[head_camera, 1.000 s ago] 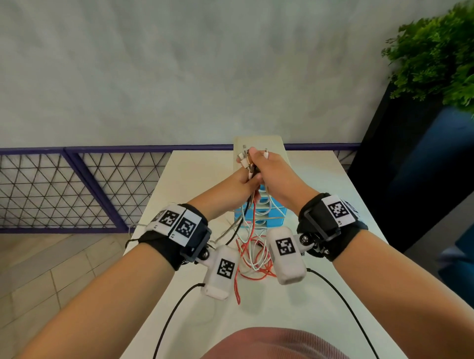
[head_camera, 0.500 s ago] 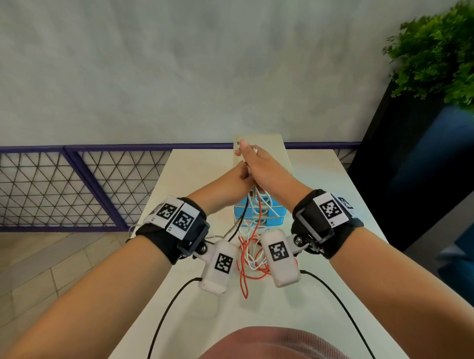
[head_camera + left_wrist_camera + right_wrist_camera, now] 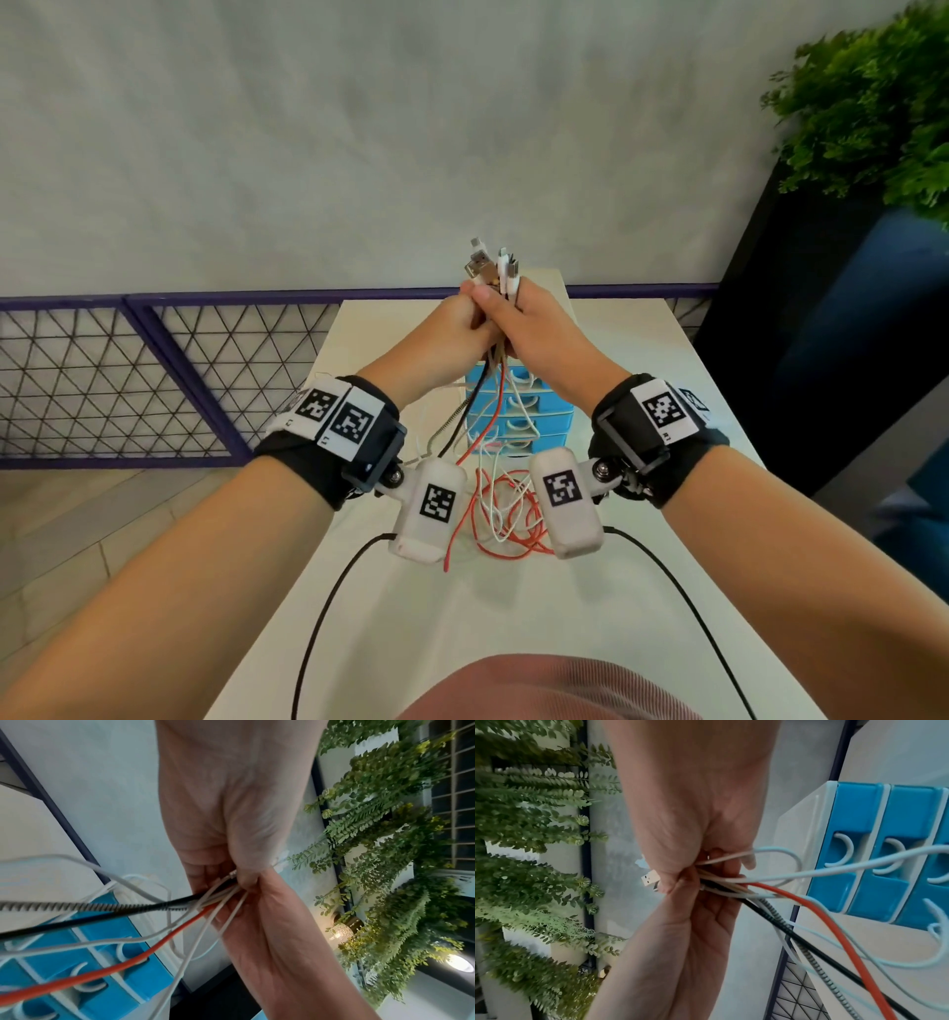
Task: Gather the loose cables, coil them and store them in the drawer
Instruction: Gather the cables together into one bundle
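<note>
Cables (image 3: 494,318) clamped in both hands' fingers (image 3: 482,297), hanging across blue drawers (image 3: 534,411).

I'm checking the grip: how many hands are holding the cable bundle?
2. The left hand and the right hand, side by side, both grip the cable bundle just below its plugs.

Just below the fingers (image 3: 205,874) the red cable (image 3: 102,971) looks smooth matt rubber, the braided cable (image 3: 64,905) woven, beside the glossy blue plastic drawer unit (image 3: 864,898); metal plugs (image 3: 480,259) shine above them.
</note>
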{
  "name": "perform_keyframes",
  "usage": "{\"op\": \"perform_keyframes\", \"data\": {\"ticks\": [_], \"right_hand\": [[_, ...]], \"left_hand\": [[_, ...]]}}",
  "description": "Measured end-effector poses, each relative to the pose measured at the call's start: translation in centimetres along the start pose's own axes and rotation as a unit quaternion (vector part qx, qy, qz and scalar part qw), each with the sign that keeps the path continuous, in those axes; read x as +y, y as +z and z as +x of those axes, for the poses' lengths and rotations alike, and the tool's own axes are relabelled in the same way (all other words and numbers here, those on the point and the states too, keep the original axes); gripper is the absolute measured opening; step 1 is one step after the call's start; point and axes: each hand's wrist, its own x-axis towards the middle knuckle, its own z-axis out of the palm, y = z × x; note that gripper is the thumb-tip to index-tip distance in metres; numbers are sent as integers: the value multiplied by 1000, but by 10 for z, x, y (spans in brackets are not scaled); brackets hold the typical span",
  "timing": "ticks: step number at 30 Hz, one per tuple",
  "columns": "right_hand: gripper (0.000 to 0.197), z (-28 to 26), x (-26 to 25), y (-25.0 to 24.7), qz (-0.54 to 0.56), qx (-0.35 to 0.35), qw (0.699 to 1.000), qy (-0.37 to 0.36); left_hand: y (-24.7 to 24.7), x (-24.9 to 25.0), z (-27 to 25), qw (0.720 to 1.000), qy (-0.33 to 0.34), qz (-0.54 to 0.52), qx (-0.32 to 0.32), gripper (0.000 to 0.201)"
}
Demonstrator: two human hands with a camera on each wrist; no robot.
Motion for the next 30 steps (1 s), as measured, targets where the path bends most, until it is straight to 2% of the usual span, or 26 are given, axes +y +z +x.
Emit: {"op": "perform_keyframes", "data": {"ticks": [5,7,9,13,16,20,22,25,28,30], "right_hand": [[34,0,2,0,23,50,998,2],[33,2,0,-4,77,66,995,3],[27,3,-5,-9,165,58,984,14],[30,6,-18,-22,264,92,960,11],[31,10,-28,-36,268,116,956,2],[30,13,-32,-53,274,150,950,-7],[30,14,-32,-57,282,157,947,-3],[30,12,-28,-52,283,149,947,14],[30,11,-21,-45,282,115,952,32],[30,9,-15,-38,274,82,957,37]], "left_hand": [[-6,-2,1,991,14,100,-87,21],[-7,-8,-2,991,-7,96,-98,11],[-6,-13,-6,993,-16,49,-105,13],[-1,-39,-17,976,-16,151,-154,21],[-5,-75,-28,974,-59,152,-159,21],[-16,-141,-48,928,-159,250,-225,23],[-17,-163,-54,926,-186,237,-227,26],[-14,-157,-56,930,-210,222,-207,12],[-12,-123,-49,953,-187,162,-177,62],[-11,-79,-42,981,-138,66,-121,72]]}}
